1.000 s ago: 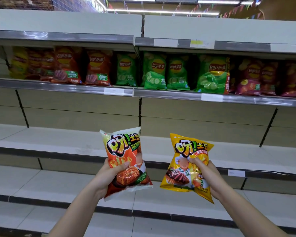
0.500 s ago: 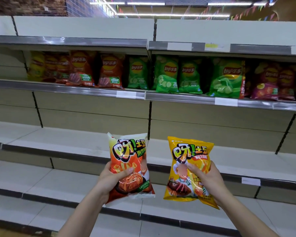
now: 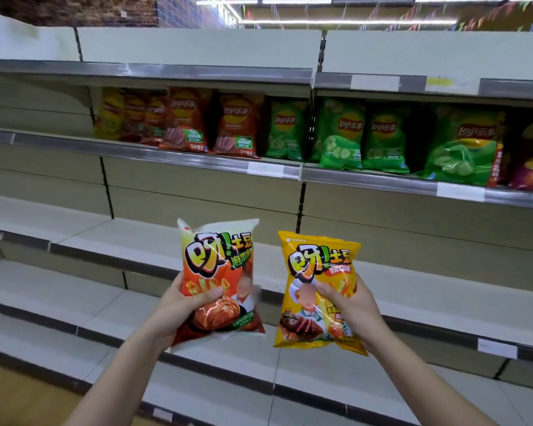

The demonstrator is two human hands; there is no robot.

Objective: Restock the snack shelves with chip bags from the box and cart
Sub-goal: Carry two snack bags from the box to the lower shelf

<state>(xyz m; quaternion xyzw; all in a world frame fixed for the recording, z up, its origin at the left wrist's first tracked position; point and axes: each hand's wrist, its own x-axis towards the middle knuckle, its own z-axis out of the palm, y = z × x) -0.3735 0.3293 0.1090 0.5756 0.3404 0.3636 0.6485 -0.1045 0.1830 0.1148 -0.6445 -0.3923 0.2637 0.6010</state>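
A: Status of restock? Log what's visible.

B: The upper stocked shelf [image 3: 271, 163] carries a row of Lay's bags: yellow at far left, red-brown Lay's bags [image 3: 185, 121], green cucumber Lay's bags [image 3: 339, 133], purple ones at far right. The mid shelf [image 3: 111, 238] behind the held bags shows bare board where visible, and so do the lower shelves [image 3: 59, 296]. Judgement: one tier filled, several tiers left. Box and cart not in view, so remaining stock unknown.

A: In hand?

B: Two bags, one per hand, both upright, faces toward the camera, held in the air in front of the mid shelf, touching no shelf. Left hand [image 3: 179, 305] holds the orange kimchi-flavour chip bag [image 3: 219, 281]; right hand [image 3: 351, 305] holds the yellow steak-flavour chip bag [image 3: 317, 290]. The bags are just beside each other, narrow gap between.

A: Grip state?

B: Left: thumb pressed across the front of the bag at mid height, other fingers wrapped behind, hidden. Right: same, thumb pinching the front, fingers curled round the right edge. Both clamp the bag's side, not the top seal.

A: Next?

B: Likely placing both on a bare tier. Not yet begun.
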